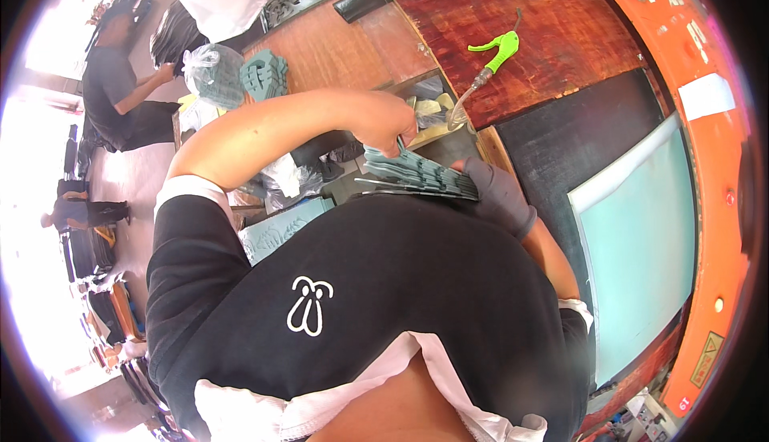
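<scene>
grey pieces, both hands at edges

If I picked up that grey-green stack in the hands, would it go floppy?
The stack might bend a little, since its layers look thin. It could also slide apart: the layers fan out at the left end, and no band shows around them.
</scene>
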The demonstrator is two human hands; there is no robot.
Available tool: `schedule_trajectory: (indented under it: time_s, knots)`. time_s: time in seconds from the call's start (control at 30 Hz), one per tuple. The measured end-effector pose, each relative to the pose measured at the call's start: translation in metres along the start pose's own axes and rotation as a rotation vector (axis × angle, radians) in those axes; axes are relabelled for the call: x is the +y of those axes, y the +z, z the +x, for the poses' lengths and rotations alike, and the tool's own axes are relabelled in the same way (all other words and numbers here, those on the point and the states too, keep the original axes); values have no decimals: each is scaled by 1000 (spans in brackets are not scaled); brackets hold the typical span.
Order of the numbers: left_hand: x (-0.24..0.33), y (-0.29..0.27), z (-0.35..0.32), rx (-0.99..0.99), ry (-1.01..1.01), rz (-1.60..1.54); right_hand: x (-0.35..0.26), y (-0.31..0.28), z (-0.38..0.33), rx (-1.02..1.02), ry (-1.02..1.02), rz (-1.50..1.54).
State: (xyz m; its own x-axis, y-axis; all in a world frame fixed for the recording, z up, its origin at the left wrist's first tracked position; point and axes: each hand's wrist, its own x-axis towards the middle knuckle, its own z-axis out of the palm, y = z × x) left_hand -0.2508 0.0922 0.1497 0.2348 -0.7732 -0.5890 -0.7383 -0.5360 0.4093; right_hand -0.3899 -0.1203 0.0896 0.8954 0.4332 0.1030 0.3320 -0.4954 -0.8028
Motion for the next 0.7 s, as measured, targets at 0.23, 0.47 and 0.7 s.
schedule_trajectory:
  time_s: [0.23,0.47,0.7]
  knots:
    - [0,-11,9,-125,-56,-134,-2,-2,-5,-38,57,-1]
    - [13,-27,15,-233,-90,-6,2,-3,-7,-46,13,-14]
    - [-4,-9,29,448,398,533,9,-3,-7,-11,-35,-27]
